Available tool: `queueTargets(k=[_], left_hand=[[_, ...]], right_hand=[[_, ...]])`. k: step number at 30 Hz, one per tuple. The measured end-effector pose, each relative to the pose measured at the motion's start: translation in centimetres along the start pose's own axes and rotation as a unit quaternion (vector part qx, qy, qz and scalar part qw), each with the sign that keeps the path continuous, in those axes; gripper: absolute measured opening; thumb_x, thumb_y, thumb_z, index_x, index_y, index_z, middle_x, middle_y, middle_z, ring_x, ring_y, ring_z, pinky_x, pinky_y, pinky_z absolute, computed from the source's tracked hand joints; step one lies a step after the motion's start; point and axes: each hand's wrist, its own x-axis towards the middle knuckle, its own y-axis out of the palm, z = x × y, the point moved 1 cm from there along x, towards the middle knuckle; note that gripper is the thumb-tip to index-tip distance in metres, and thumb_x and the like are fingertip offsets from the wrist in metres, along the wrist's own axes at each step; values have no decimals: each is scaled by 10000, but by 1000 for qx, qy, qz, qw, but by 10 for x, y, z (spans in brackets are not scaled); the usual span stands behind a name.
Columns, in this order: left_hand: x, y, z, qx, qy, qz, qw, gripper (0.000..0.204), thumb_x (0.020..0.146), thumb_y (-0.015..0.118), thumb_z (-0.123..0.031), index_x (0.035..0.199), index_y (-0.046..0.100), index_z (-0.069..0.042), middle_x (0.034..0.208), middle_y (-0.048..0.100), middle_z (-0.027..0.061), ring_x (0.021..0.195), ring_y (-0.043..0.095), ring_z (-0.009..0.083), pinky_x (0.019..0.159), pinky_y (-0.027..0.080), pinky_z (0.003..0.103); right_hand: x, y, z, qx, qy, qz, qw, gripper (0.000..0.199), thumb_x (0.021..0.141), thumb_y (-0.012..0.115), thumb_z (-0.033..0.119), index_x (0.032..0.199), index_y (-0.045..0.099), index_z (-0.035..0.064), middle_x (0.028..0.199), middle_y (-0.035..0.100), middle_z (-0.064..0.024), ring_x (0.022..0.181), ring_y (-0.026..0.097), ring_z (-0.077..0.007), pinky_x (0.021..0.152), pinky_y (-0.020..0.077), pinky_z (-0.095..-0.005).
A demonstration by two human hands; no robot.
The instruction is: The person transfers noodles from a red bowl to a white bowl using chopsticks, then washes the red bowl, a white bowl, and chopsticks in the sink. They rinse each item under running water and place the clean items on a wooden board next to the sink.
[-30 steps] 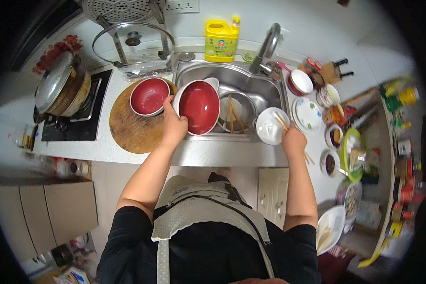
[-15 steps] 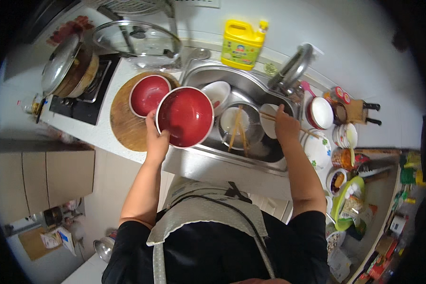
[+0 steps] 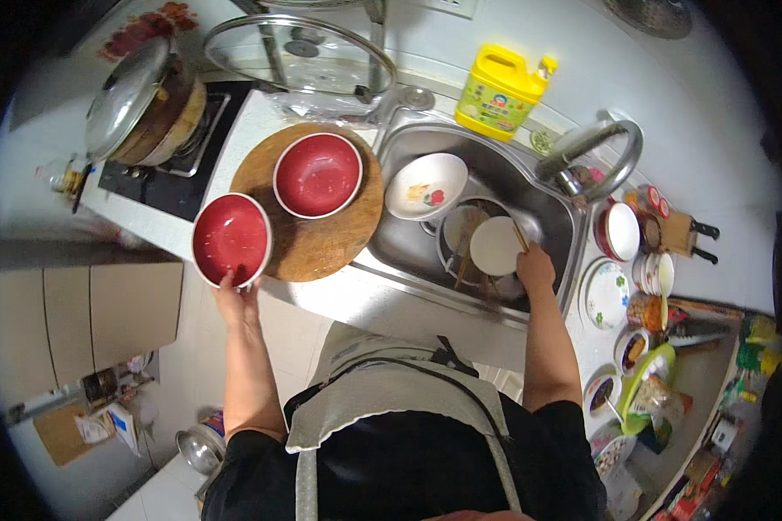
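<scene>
My left hand grips the near rim of a red bowl with a white outer edge, held at the front left of a round wooden board. A second red bowl sits on that board. Over the sink, my right hand is closed on chopsticks, its fingers against the edge of a small white bowl; whether it grips the bowl too is unclear. Below that bowl is a metal basin with more chopsticks, partly hidden. A patterned white bowl lies tilted at the sink's left.
Behind the sink stand a yellow jug and the faucet. A pot with a lid is on the stove at left; a glass lid leans at the back. Plates, bowls and a knife block crowd the right.
My left hand has carried the red bowl left, from the sink's edge past the board. My right hand has moved nearer in the sink, and the small white bowl now overlaps the basin.
</scene>
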Motion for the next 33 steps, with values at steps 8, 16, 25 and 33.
queueTargets(k=[8, 16, 25, 33], left_hand=[[45, 33, 2, 2, 17, 11, 1000, 459, 964, 518, -150, 1383, 363, -46, 1278, 503, 209, 1004, 602, 424, 708, 628, 519], [50, 30, 10, 113, -73, 14, 991, 405, 987, 539, -270, 1284, 431, -17, 1196, 555, 187, 984, 633, 325, 679, 631, 407], [-18, 21, 8, 315, -153, 116, 929, 370, 945, 549, -326, 1226, 525, -87, 1038, 597, 80, 876, 610, 180, 682, 529, 304], [-116, 171, 196, 404, -18, 569, 716, 432, 929, 623, -269, 1274, 534, -24, 1074, 648, 129, 1012, 632, 234, 859, 516, 335]], right_hand=[[15, -8, 34, -169, -4, -41, 985, 380, 946, 461, 140, 1306, 497, 26, 902, 712, -175, 729, 707, -346, 635, 565, -436], [49, 9, 24, -248, -64, -57, 965, 515, 924, 474, 112, 1437, 425, 123, 884, 703, -112, 708, 710, -277, 588, 564, -402], [39, -7, -1, -247, -56, -93, 963, 518, 912, 494, 127, 1427, 443, 138, 835, 683, -91, 709, 702, -265, 601, 558, -392], [33, 1, -8, -191, -76, -114, 972, 536, 885, 533, 133, 1416, 456, 147, 769, 674, -75, 648, 687, -266, 550, 544, -396]])
